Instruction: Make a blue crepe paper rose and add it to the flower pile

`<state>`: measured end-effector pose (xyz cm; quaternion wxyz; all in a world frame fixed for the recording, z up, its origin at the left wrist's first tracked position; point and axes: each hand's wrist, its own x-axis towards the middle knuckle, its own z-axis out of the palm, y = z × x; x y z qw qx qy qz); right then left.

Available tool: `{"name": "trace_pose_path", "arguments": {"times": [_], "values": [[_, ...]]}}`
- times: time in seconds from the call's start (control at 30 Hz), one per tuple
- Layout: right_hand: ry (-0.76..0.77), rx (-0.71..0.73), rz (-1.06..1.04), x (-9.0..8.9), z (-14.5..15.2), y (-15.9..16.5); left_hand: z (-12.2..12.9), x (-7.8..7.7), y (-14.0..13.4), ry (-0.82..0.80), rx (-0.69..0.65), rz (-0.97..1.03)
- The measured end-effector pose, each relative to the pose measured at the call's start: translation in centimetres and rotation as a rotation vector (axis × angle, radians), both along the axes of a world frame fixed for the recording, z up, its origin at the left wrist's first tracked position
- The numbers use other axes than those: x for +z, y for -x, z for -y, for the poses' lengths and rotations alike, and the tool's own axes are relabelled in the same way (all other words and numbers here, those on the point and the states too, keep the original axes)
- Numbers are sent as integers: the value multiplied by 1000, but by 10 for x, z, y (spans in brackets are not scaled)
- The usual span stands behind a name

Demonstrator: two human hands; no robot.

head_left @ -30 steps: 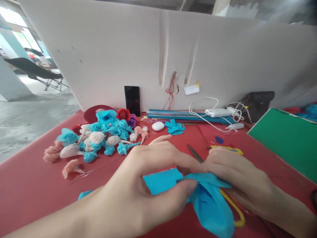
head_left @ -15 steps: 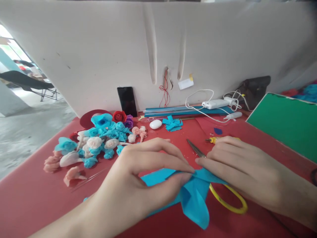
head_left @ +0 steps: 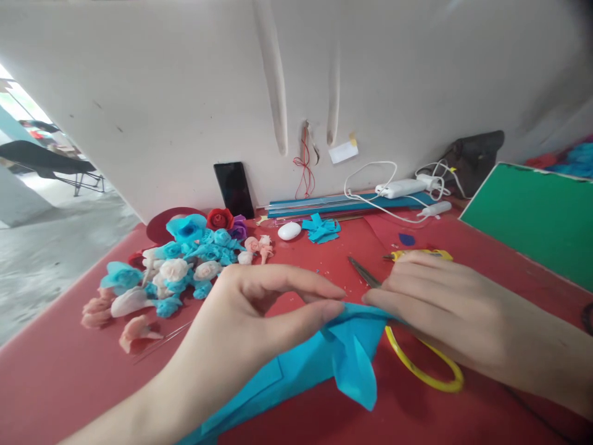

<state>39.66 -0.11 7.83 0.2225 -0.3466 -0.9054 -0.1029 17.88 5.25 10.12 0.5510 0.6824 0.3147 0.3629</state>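
Note:
A strip of bright blue crepe paper [head_left: 310, 355] stretches between my hands and runs down to the bottom edge, with a folded flap hanging from it. My left hand [head_left: 241, 334] pinches the strip's upper edge between thumb and fingers. My right hand [head_left: 454, 315] has its fingers curled down on the strip's right end; its thumb is hidden. Scissors with yellow handles [head_left: 424, 368] lie beneath the right hand, blades pointing away to the left and partly covered. Just beyond the right knuckles is a yellow-handled tool [head_left: 438, 254].
Blue, white, pink and red paper flowers [head_left: 185, 259] are heaped at left, near thin wires [head_left: 164, 341]. Behind stand a phone [head_left: 234, 190], a white egg-shaped object [head_left: 290, 231], cut blue pieces [head_left: 321, 228] and a white charger with cable [head_left: 401, 188]. A green board [head_left: 532, 216] is at right.
My left hand has shifted slightly left along the crepe paper, its thumb and fingertips a little farther from the right hand. More of the strip now shows at lower left.

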Motion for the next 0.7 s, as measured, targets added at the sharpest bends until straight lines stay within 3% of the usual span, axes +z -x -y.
{"name": "trace_pose_path", "arguments": {"times": [0.17, 0.33, 0.53, 0.7], "values": [[116, -7, -10, 3, 2, -1, -2, -4, 2, 178, -74, 92], [125, 6, -3, 8, 4, -2, -3, -5, 3, 363, -183, 190], [197, 9, 24, 10, 7, -1, -5, -4, 1, 287, -262, 24], [258, 21, 13, 10, 6, 4, -3, -6, 1, 238, -337, 26]]}}
